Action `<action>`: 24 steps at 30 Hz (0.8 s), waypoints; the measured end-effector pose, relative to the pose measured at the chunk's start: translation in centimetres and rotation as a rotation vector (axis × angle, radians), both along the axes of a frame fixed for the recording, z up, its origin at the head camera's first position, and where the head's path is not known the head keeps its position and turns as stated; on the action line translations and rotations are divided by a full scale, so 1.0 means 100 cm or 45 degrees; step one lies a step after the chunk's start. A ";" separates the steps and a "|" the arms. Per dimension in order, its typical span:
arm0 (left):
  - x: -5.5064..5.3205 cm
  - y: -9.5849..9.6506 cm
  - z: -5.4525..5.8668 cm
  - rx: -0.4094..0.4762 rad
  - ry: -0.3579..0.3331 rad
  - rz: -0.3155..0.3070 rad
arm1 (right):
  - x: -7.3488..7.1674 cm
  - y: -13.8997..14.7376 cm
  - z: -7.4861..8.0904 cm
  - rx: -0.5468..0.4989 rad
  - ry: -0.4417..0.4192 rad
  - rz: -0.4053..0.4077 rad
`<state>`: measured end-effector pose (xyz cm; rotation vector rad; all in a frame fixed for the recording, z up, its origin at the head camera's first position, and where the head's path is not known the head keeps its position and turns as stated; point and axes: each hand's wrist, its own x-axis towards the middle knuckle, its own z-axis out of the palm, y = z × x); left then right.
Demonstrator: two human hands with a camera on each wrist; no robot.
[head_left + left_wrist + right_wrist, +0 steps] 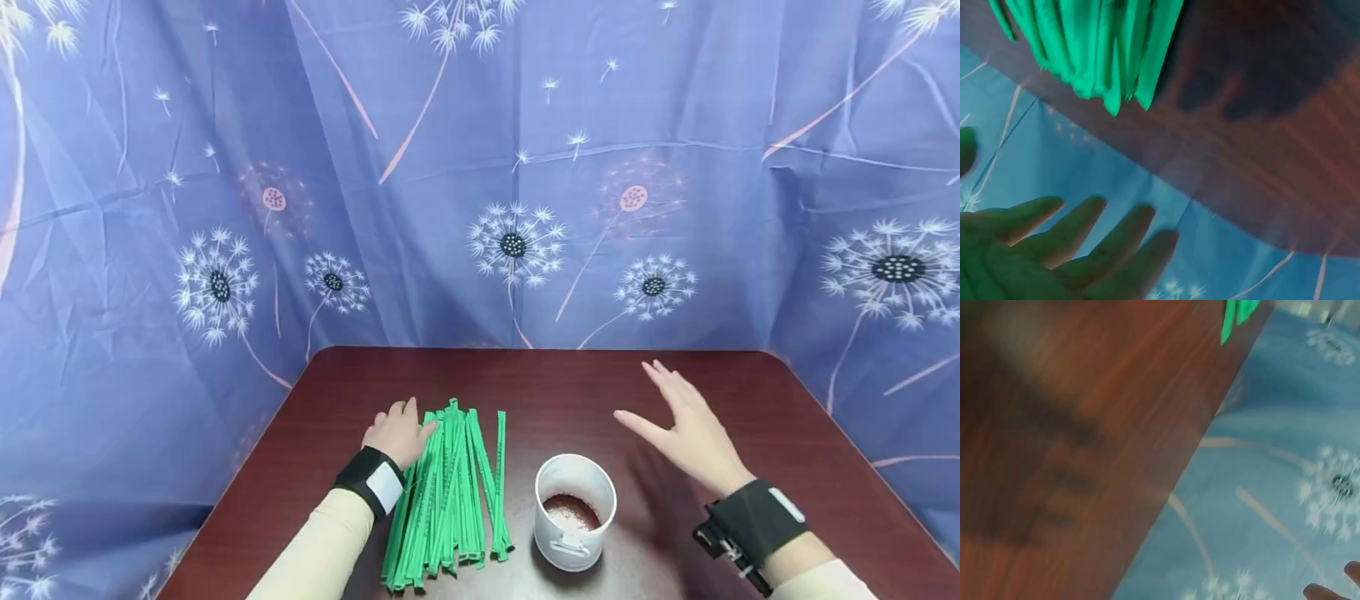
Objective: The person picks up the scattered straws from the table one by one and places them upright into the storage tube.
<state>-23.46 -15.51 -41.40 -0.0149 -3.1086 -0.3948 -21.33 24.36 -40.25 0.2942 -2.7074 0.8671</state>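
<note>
A pile of long, thin sticks in green wrappers (450,492), like wrapped straws, lies left of centre on the table. Over the pile's upper left side is my left hand (396,435), holding nothing. In the left wrist view its spread fingers (1119,250) appear apart from the green sticks (1094,47). A white cup (555,533) stands upright to the right of the pile, with a brown and whitish patch at its bottom. Beyond it to the right, my right hand (686,433) hovers over the table with fingers extended and thumb apart, also holding nothing.
The dark reddish-brown table (570,392) has rounded far corners. A blue cloth with a dandelion print (442,275) hangs behind it and along both sides. Dark bands (765,525) circle the wrists, and the right one carries a small device.
</note>
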 end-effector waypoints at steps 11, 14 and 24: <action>-0.006 -0.010 -0.018 -0.064 0.022 -0.059 | 0.032 -0.057 -0.025 -0.328 -0.052 0.196; -0.007 -0.012 -0.026 -0.047 -0.033 -0.047 | 0.043 -0.070 -0.033 -0.385 0.007 0.256; -0.017 -0.009 -0.040 -0.043 -0.083 -0.024 | 0.060 -0.089 -0.045 -0.400 0.100 0.427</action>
